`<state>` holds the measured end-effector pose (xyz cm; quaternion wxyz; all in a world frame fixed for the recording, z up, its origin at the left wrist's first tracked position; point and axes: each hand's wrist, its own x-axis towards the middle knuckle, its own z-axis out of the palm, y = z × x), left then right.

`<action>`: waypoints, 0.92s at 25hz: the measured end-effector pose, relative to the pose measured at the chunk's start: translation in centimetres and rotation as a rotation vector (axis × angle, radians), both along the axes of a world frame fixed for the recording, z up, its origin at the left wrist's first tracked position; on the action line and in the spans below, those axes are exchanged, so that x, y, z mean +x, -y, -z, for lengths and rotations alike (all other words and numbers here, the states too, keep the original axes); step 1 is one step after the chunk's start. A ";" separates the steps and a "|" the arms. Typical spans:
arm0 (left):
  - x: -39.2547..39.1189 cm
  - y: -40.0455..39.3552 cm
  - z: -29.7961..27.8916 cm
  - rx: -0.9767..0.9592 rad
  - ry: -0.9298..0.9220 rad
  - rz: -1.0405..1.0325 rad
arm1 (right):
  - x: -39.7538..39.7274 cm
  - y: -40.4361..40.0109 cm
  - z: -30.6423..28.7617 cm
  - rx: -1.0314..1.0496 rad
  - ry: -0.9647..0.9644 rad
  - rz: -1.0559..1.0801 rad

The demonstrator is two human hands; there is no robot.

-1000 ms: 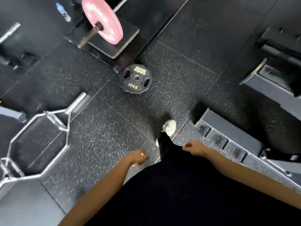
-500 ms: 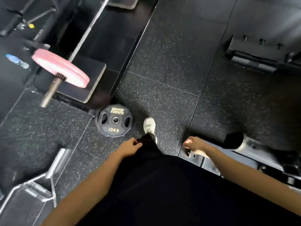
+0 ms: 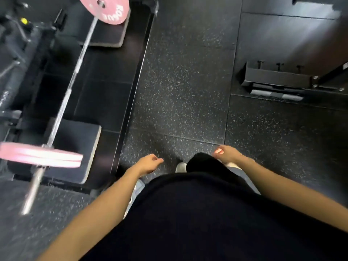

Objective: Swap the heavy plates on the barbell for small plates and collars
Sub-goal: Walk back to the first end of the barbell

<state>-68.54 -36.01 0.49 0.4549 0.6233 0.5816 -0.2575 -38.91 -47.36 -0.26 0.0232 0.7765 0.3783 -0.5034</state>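
At the far left edge dark rack parts (image 3: 11, 53) blur into shadow, with a small yellow knob (image 3: 24, 20) among them. Just to the right lies the barbell (image 3: 75, 70), a thin silvery shaft running diagonally from the upper middle down toward the lower left, where its bare sleeve end (image 3: 32, 193) juts out past the plate. A pale pink plate sits on each end: the near pink plate (image 3: 40, 155) shows edge-on as a thick, smeared band, and the far pink plate (image 3: 104, 8) shows its flat face, with a steel hub and white lettering too blurred to read with certainty. Each plate rests over a dark block with a lighter edge, the near block (image 3: 75, 147) and the far block (image 3: 107, 36), both standing on a smooth black platform (image 3: 105, 95). A raised dark border (image 3: 131, 91) divides the platform from the speckled rubber floor (image 3: 184, 81). The left hand (image 3: 148, 163) hangs over that floor beside the platform corner, fingers loosely curled and holding nothing. A white shoe toe (image 3: 181, 167) peeks out between the hands, above the person's black clothing (image 3: 197, 213). The right hand (image 3: 227, 154) hangs likewise, fingers loosely bent with pink-painted nails, nothing in its grasp. At the upper right a dark metal frame (image 3: 276, 78) with small pegs stands on the floor, well apart from the barbell.
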 end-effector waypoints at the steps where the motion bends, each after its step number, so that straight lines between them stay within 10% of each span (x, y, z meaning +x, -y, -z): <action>1: 1.7 -2.8 -0.3 -0.003 0.013 0.022 | 1.5 -2.3 0.0 0.020 -0.016 0.054; 23: 46.1 -56.7 1.4 0.015 -0.014 0.148 | 41.9 -50.8 2.8 -0.060 -0.043 0.171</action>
